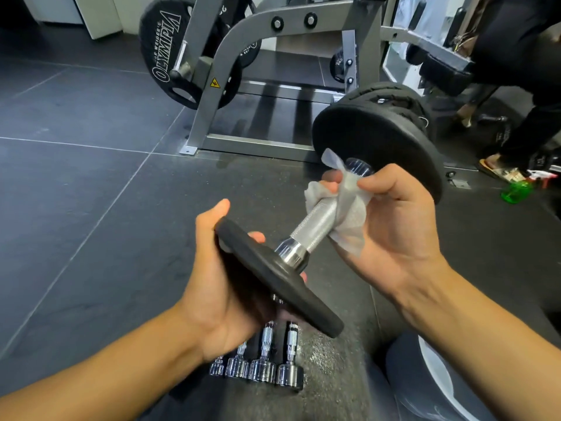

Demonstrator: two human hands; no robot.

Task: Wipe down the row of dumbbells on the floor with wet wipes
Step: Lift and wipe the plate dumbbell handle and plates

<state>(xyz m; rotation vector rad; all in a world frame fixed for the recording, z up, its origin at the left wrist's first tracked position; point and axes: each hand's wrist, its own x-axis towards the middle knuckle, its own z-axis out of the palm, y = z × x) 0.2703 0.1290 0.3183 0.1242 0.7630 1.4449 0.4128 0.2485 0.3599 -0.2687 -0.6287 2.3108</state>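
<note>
A dumbbell (312, 229) with black plate ends and a knurled chrome handle is held up off the floor, tilted. My left hand (221, 287) grips the near black plate from below and behind. My right hand (391, 220) pinches a white wet wipe (346, 205) wrapped round the upper part of the handle. The far plate (373, 144) sticks out beyond my right hand. On the floor under my left hand lie several small chrome dumbbells (264, 363) side by side, partly hidden.
A grey weight machine frame (243, 71) with black Olympia plates (164, 50) stands ahead. At the right, a person's legs and sandal (498, 168), and a green bottle (516, 191). Dark rubber floor tiles (76, 177) spread to the left. A dark rounded object (425, 378) lies bottom right.
</note>
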